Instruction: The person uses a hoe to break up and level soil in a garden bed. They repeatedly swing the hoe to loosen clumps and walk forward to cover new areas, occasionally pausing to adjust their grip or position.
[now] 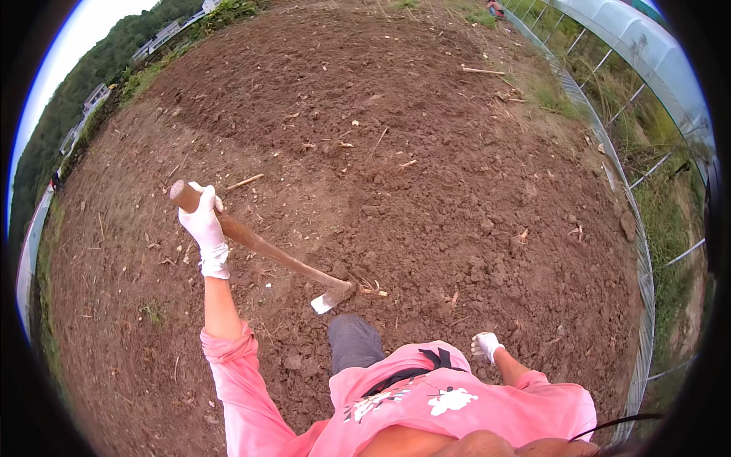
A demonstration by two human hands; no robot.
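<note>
My left hand [203, 220], in a white glove, grips a hoe by its wooden handle [268, 249], just below the thick butt end. The handle slants down to the right. Its metal head [330, 298] is low by the soil in front of my knee, and the blade's bright edge faces my left. Away from the hoe, my right hand [486, 345] hangs beside my waist, also gloved, with curled fingers and nothing visible in it. Loose brown soil [434, 228] spreads before me, clumpy on the right and flatter on the left. A piece of dry stalk [374, 292] lies by the hoe head.
A plastic-covered greenhouse frame [639, 108] runs along the right, with plastic sheeting [639, 251] at its foot. Dry stalks [245, 181] and small stones are scattered about. Far off, a person [494, 8] is low at the field's edge. Buildings [157, 40] stand beyond the left side.
</note>
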